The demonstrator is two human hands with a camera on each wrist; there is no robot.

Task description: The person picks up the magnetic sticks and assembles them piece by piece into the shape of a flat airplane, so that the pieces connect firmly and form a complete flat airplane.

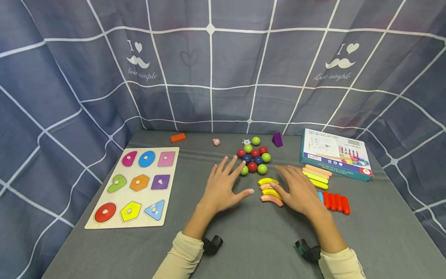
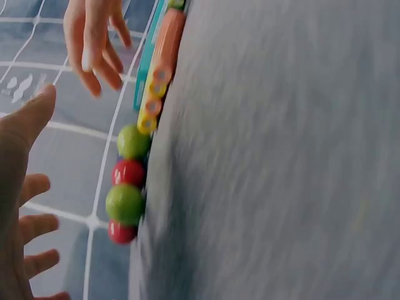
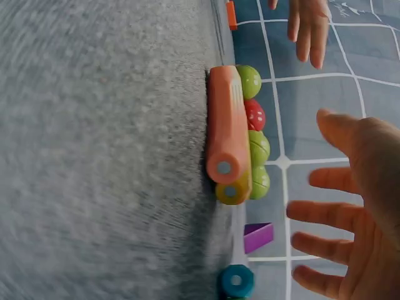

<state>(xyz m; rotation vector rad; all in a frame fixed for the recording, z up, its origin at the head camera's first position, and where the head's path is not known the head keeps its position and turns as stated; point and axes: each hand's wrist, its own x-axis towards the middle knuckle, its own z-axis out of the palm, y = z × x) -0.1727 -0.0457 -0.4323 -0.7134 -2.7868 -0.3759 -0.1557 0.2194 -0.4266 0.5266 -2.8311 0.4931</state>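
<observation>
Left hand [image 1: 220, 190], right hand [image 1: 300, 190], curved pieces [image 1: 270, 192] between

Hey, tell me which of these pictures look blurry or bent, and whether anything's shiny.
Head view: fairly sharp, though the curtain's grid lines bow, and the balls carry small bright glints; left wrist view: the tablecloth looks smeared; right wrist view: grainy cloth, with dark shadow near the peach piece.
</observation>
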